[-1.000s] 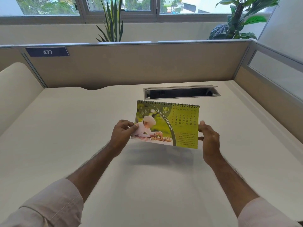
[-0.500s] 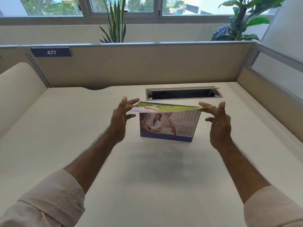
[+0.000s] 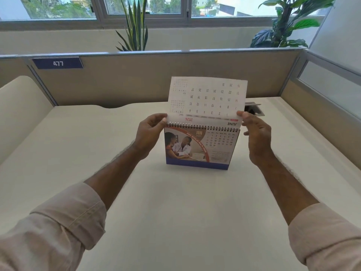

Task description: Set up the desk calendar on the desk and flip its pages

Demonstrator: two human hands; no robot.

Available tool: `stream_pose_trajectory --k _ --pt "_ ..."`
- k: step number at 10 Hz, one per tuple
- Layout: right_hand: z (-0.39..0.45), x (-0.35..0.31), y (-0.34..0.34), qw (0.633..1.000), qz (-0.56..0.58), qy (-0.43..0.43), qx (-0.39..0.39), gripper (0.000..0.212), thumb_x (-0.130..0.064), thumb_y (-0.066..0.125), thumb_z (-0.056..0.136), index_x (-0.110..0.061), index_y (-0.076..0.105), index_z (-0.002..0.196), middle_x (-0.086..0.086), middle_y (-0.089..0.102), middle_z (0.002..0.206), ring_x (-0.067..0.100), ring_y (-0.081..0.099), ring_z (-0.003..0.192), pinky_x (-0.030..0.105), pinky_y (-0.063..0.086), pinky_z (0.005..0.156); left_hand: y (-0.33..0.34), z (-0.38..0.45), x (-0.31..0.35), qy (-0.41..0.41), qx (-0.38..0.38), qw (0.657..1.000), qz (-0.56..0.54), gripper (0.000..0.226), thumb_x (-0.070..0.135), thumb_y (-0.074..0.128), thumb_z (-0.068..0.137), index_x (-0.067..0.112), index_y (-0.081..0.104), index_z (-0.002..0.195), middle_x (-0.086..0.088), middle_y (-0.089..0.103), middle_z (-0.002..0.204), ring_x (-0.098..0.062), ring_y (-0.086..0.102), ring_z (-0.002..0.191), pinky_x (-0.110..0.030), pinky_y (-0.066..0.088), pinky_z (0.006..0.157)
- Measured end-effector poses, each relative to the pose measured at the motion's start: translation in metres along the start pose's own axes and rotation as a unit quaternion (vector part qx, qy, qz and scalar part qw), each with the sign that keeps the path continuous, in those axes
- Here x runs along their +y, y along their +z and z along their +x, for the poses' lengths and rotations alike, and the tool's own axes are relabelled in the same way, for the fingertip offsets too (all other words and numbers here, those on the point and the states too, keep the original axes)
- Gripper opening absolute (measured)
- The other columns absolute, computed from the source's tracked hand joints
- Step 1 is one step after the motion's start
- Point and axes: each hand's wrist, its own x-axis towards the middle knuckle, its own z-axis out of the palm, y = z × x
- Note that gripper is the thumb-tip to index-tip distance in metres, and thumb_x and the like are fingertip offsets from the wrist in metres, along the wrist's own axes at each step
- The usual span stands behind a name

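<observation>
The spiral-bound desk calendar [image 3: 201,147] stands upright on the white desk [image 3: 175,212], showing its June page with a photo and a blue bottom band. One page [image 3: 207,98] is lifted straight up above the spiral, its white back with an upside-down June grid facing me. My left hand [image 3: 150,133] pinches that page's left edge just above the spiral. My right hand [image 3: 256,135] pinches its right edge at the same height.
A beige partition [image 3: 175,77] with a blue "477" tag [image 3: 58,63] closes the desk's far side, and a glass-topped divider [image 3: 322,90] runs along the right. A cable slot [image 3: 254,110] lies behind the calendar. Potted plants [image 3: 134,26] stand beyond the partition.
The green May page, first hanging down in front, was swung up over the spiral and now stands vertical, uncovering the June page. Both hands rose with it and stayed at its edges.
</observation>
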Motion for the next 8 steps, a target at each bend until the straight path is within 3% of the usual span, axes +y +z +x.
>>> stream_pose_trajectory --k 1,2,4,7,8 --pt "0.004 0.008 0.0 1.0 -0.018 0.012 -0.009 0.022 -0.032 0.057 0.094 -0.019 0.072 0.104 -0.018 0.075 0.095 0.003 0.068 0.089 0.014 0.052 0.063 0.002 0.003 -0.007 0.005 0.014 0.999 0.033 0.025 0.022 0.056 0.098 0.01 0.068 0.116 -0.001 0.072 0.105 -0.009 0.069 0.09 -0.012 0.053 0.063" --pt "0.008 0.025 -0.001 0.996 -0.089 0.031 -0.007 0.02 -0.031 0.06 0.093 -0.019 0.07 0.105 -0.001 0.072 0.102 0.024 0.064 0.099 0.033 0.057 0.074 0.004 0.004 -0.015 0.013 0.027 0.997 0.072 0.023 0.023 0.056 0.098 0.013 0.068 0.115 -0.002 0.071 0.102 -0.009 0.067 0.088 -0.013 0.054 0.062" --pt "0.005 0.041 -0.003 0.986 -0.162 0.048 0.004 0.016 -0.037 0.059 0.093 -0.024 0.065 0.1 0.002 0.067 0.105 0.031 0.056 0.106 0.046 0.052 0.085 0.005 0.003 -0.024 0.02 0.039 0.99 0.137 0.026 0.026 0.052 0.1 0.012 0.066 0.116 -0.006 0.067 0.11 -0.01 0.063 0.084 -0.007 0.05 0.058" --pt "0.002 0.043 -0.002 0.979 -0.202 0.04 -0.003 0.024 -0.042 0.053 0.094 -0.021 0.062 0.1 0.004 0.066 0.101 0.033 0.056 0.104 0.04 0.048 0.077 0.012 -0.002 -0.025 -0.006 0.036 0.986 0.164 0.028 0.021 0.043 0.103 0.01 0.061 0.121 0.0 0.066 0.104 -0.017 0.062 0.096 -0.005 0.049 0.058" --pt "-0.001 0.046 -0.001 0.969 -0.246 -0.009 0.015 0.031 -0.04 0.055 0.094 -0.016 0.061 0.112 0.008 0.065 0.118 0.032 0.055 0.114 0.037 0.048 0.082 0.012 -0.004 -0.025 0.032 0.064 0.965 0.251 0.03 0.027 0.049 0.101 0.012 0.059 0.125 -0.002 0.067 0.113 -0.022 0.063 0.105 -0.014 0.051 0.068"
